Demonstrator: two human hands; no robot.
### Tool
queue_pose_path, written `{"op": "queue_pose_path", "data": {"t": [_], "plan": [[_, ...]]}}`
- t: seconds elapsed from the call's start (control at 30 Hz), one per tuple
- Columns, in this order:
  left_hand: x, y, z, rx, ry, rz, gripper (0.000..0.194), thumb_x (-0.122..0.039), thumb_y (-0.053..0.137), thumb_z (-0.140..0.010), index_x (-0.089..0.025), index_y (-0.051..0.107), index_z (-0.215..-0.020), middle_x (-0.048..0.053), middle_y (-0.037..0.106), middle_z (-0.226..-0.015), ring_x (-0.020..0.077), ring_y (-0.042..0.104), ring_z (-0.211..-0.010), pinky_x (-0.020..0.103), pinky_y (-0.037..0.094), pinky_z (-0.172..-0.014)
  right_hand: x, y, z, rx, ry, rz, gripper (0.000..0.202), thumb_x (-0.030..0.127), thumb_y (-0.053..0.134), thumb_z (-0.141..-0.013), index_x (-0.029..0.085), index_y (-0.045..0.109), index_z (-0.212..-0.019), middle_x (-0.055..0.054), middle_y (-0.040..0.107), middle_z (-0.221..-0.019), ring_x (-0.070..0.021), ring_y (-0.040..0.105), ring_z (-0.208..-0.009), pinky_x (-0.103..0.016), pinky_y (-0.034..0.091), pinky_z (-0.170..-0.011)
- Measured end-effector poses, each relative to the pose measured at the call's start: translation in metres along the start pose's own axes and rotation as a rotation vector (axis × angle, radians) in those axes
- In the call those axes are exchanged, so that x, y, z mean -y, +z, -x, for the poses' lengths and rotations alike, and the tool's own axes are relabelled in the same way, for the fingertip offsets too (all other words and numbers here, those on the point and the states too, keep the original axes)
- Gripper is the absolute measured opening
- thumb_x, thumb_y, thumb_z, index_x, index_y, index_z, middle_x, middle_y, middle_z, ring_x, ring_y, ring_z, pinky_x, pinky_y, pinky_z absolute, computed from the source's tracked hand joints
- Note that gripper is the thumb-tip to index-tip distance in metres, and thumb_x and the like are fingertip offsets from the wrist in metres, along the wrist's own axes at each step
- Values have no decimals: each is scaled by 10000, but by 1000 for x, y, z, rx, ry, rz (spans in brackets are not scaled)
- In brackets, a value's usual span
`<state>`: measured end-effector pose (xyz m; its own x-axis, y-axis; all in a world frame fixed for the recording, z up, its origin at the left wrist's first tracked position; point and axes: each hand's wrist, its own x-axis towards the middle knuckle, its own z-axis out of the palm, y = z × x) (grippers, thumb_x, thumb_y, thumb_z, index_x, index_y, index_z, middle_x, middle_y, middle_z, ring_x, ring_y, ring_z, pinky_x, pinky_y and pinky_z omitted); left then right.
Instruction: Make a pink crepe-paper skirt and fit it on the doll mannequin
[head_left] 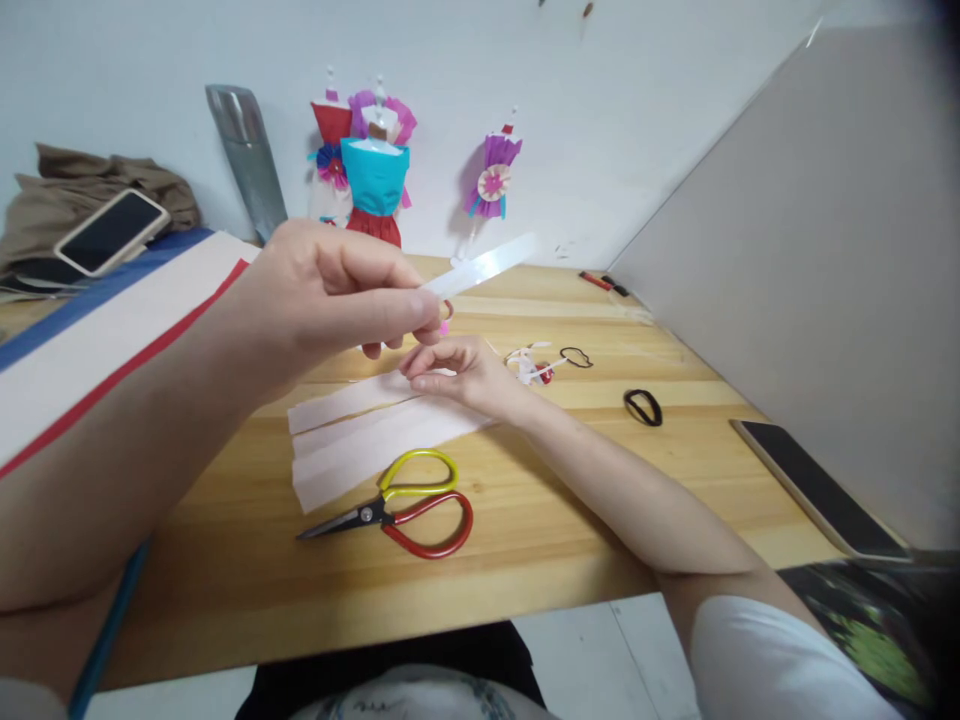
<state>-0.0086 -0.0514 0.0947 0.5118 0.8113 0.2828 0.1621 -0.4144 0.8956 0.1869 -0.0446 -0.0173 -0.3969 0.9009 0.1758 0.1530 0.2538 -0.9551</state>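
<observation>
My left hand [345, 290] is raised over the table, thumb and forefinger pinching a thin, glossy white strip [487, 265] that points up to the right. Just below it, my right hand [469, 375] has thumb and fingertips close together; whatever is between them, if anything, I cannot make out. Under the right hand lie several pale pink paper strips [360, 455], side by side on the wooden table. In front of these rests a pair of scissors [367, 515] with one yellow and one red handle, blades toward the left.
Small dressed doll figures [375, 175] and another in purple [499, 180] stand by the wall. A grey bottle [247, 150], a phone [112, 232] and paper sheets [150, 300] are at left. Hair ties [643, 407], white scraps [525, 365] and another phone [817, 485] lie right.
</observation>
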Motion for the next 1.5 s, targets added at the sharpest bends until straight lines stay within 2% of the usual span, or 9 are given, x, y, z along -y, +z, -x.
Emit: {"op": "queue_pose_path", "data": {"t": [0.2, 0.37, 0.63, 0.97, 1.07, 1.17, 1.3, 1.4, 1.5], "plan": [[-2, -2, 1, 1, 17, -13, 147, -209, 693, -760, -208, 769, -634, 13, 702, -639, 106, 550, -597, 204, 399, -536, 10, -30, -1, 154, -28, 402, 91, 228, 626, -791, 149, 669, -790, -28, 666, -745, -133, 566, -680, -257, 421, -651], [0, -3, 0, 27, 37, 3, 141, -227, 701, -747, -234, 779, -629, -6, 708, -638, 96, 558, -593, 182, 419, -526, 6, -68, -4, 105, 11, 818, 183, 72, 569, -715, 151, 709, -803, -27, 670, -763, -125, 548, -660, -248, 392, -638], [2, -2, -1, 33, 1, -16, 125, -294, 750, -723, -235, 768, -614, 29, 663, -602, 126, 538, -580, 228, 392, -499, -22, -64, -10, 453, 24, 614, 78, 135, 626, -707, 157, 674, -651, 1, 597, -695, -115, 539, -655, -246, 407, -643], [2, -4, -1, 38, 38, -39, 167, -285, 717, -743, -204, 755, -602, 20, 641, -589, 119, 543, -572, 229, 368, -508, 0, -65, -2, 263, 85, 246, 143, 265, 679, -765, 149, 597, -782, -47, 657, -870, -148, 595, -788, -266, 460, -706], [-1, -7, -1, 44, 45, -43, 156, -267, 716, -751, -201, 765, -619, 21, 647, -593, 123, 554, -595, 227, 374, -522, 10, -73, 3, 329, 133, 220, 185, 210, 718, -734, 157, 543, -706, -80, 680, -972, -193, 625, -946, -292, 493, -778], [-5, -8, 0, 37, 10, -50, 144, -271, 731, -749, -203, 773, -629, 28, 662, -591, 131, 551, -601, 234, 375, -529, 18, -84, 9, 451, 250, 188, 246, 217, 766, -701, 156, 529, -675, -76, 686, -952, -174, 645, -864, -283, 520, -739], [-6, -6, 1, 25, -5, -38, 124, -282, 749, -720, -202, 776, -629, 34, 695, -620, 133, 544, -594, 242, 375, -521, 19, -94, 13, 640, 359, 70, 373, 447, 804, -687, 129, 616, -734, -110, 702, -986, -176, 654, -822, -298, 523, -740], [-3, -4, 0, 25, -22, -20, 139, -248, 723, -742, -195, 769, -622, 34, 701, -638, 120, 537, -594, 232, 387, -533, 12, -91, 10, 614, 334, 54, 566, 665, 667, -747, 99, 672, -766, -113, 704, -912, -191, 652, -876, -313, 500, -803], [-1, -1, 0, 16, -12, -12, 127, -274, 742, -717, -212, 770, -610, 34, 682, -611, 121, 529, -568, 238, 381, -520, 4, -77, 6, 568, 371, 122, 513, 610, 673, -781, 100, 688, -825, -64, 688, -810, -140, 635, -764, -271, 502, -735]]}}
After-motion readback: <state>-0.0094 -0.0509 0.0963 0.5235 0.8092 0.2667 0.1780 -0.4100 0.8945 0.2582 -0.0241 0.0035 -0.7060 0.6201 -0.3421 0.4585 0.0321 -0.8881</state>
